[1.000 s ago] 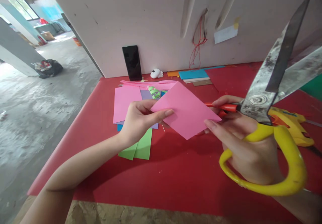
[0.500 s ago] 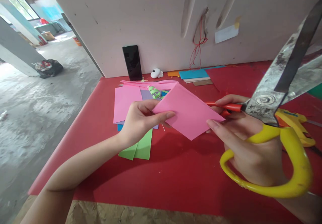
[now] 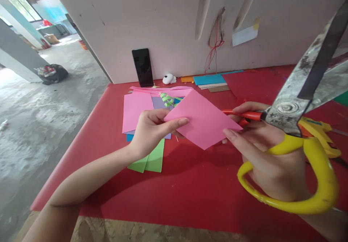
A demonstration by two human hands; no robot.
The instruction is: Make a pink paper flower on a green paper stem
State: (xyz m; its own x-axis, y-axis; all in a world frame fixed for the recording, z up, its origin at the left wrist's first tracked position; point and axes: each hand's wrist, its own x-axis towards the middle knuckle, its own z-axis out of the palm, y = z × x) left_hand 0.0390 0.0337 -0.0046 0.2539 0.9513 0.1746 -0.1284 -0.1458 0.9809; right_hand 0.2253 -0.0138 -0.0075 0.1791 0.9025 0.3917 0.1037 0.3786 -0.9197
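My left hand (image 3: 152, 131) pinches the left corner of a pink paper (image 3: 202, 117), thumb on top and fingers behind. The paper is tilted like a diamond, above the table. At its right corner, my right hand (image 3: 268, 155) grips it between thumb and fingers. Large scissors (image 3: 288, 108) with yellow handles hang on my right hand, one loop around it, blades apart and pointing up to the right. A red-handled tool (image 3: 251, 116) shows by my right fingers; whether the hand holds it I cannot tell.
Pink sheets (image 3: 137, 111) and green sheets (image 3: 154, 158) lie on the red table (image 3: 163, 198). A phone (image 3: 143, 68) leans on the wall beside a small white object (image 3: 169, 78). Blue paper (image 3: 209, 79) lies at the back. At right is a yellow glue gun (image 3: 322, 137).
The pink paper has shifted very slightly to the left and down in view. Both hands keep the same grip, and the scissors still hang on my right hand.
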